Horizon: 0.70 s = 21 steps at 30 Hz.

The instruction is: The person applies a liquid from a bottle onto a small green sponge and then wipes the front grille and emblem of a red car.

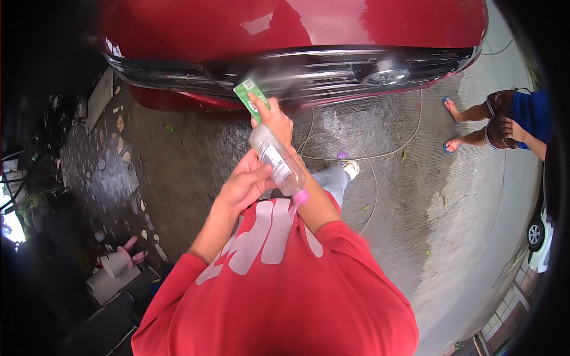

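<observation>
Before one red car (pixel 332 26), left hand (pixel 242 181) seemingly around one bottle (pixel 278 160), right hand (pixel 277 123) around one green packet (pixel 244 95)

Red car (pixel 285 24), black grille (pixel 320 77); green box (pixel 245 94)! Bottle (pixel 291 180) showing white label (pixel 273 155), pink cap (pixel 302 197); red shirt (pixel 291 302), pale grey print (pixel 275 240).

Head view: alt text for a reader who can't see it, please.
A person's left hand holds a clear, pink-capped bottle and the right hand a green packet, before the grille of a red car. Wet concrete lies below; another person stands to the right.
</observation>
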Each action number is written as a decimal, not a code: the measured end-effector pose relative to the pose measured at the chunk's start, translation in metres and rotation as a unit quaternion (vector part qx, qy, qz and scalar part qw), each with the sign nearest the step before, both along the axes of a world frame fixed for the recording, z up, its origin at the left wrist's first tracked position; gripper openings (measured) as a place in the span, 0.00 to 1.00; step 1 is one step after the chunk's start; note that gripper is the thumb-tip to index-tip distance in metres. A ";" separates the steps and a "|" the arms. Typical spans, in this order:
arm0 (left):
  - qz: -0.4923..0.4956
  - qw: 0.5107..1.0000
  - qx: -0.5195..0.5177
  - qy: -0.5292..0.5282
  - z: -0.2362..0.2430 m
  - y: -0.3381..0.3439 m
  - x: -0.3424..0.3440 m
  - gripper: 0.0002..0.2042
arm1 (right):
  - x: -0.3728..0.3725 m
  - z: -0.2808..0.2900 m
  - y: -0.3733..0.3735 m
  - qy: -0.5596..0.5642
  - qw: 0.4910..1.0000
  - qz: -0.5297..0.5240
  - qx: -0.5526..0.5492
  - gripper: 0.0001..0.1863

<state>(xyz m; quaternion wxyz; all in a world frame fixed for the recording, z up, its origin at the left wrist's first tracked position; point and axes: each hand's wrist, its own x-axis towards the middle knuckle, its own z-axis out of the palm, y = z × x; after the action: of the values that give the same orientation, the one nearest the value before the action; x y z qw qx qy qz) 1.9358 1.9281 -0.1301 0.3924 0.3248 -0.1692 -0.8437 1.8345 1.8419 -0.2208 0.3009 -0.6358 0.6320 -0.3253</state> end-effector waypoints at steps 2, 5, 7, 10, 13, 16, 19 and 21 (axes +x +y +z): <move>0.011 0.999 -0.017 0.045 -0.001 0.003 0.006 0.31 | -0.043 -0.004 0.000 0.023 0.992 -0.101 -0.073 0.26; 0.037 0.999 -0.015 0.029 -0.008 0.013 0.016 0.31 | -0.126 -0.023 -0.005 0.000 0.936 -0.276 -0.219 0.25; 0.047 0.998 -0.019 0.027 -0.011 0.015 0.017 0.31 | -0.127 -0.006 -0.016 0.003 0.915 -0.265 -0.306 0.25; 0.062 0.998 0.015 0.004 -0.004 0.025 0.016 0.31 | -0.069 0.019 -0.029 -0.045 0.937 -0.217 -0.270 0.25; 0.050 0.996 -0.028 0.061 0.000 0.023 0.021 0.32 | 0.022 0.040 -0.037 0.044 0.984 0.017 -0.173 0.32; 0.093 0.992 -0.049 0.068 0.010 0.028 0.027 0.32 | 0.027 0.063 -0.037 0.085 0.988 0.029 -0.127 0.34; 0.136 0.989 -0.045 0.048 0.007 0.034 0.033 0.35 | -0.052 0.055 -0.027 0.092 0.978 -0.136 -0.131 0.28; 0.145 0.988 -0.026 0.035 0.005 0.033 0.028 0.39 | -0.052 0.054 -0.026 0.090 0.976 -0.139 -0.140 0.28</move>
<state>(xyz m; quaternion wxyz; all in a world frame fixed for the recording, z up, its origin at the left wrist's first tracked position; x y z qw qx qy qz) 1.9638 1.9609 -0.1250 0.5246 0.3059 -0.1288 -0.7840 1.7822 1.8155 -0.1666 0.1028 -0.6038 0.6870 -0.3910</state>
